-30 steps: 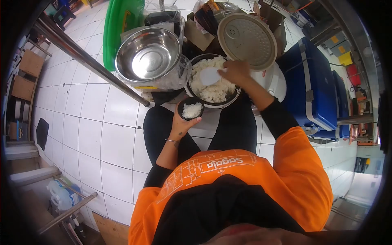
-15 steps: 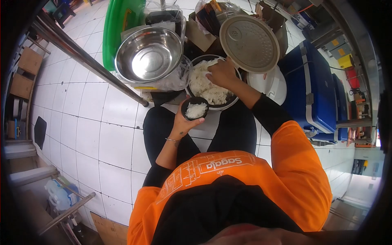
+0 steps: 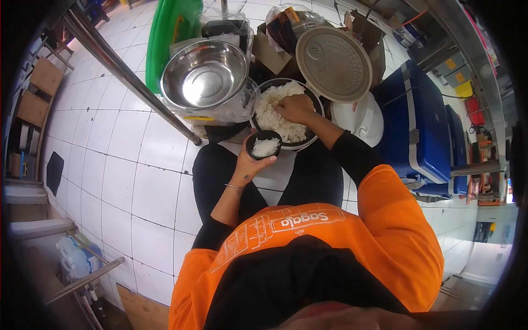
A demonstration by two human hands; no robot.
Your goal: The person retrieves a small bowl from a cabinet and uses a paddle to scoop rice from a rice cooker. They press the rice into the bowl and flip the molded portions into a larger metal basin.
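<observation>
The left hand (image 3: 248, 165) is curled around a small black bowl (image 3: 264, 144) and holds it up from below. There is some white rice in the bowl already, but it is not full. The bowl sits just beside the near edge of the big pot (image 3: 313, 137), almost touching it.

The right hand (image 3: 295, 108) is down in the pot, on top of the rice (image 3: 269, 113). Its fingers are closed, with the knuckles up. It looks like it grips something, but the hand hides it, so I cannot tell what it holds.

The pot's lid (image 3: 334, 63) stands open behind it. A shiny metal bowl (image 3: 204, 77) sits to the left, and a blue box (image 3: 421, 118) is on the right. All of this is on the white tiled floor (image 3: 143, 181).

To scoop well, I think the right hand should dig under a lump of rice and lift it flat, so no grains slide off. The left hand should keep the bowl level and close to the pot's edge, so the trip is short. Any rice that drops would then likely land back in the pot, not on the floor. Fill it gently and do not press the rice down hard.
</observation>
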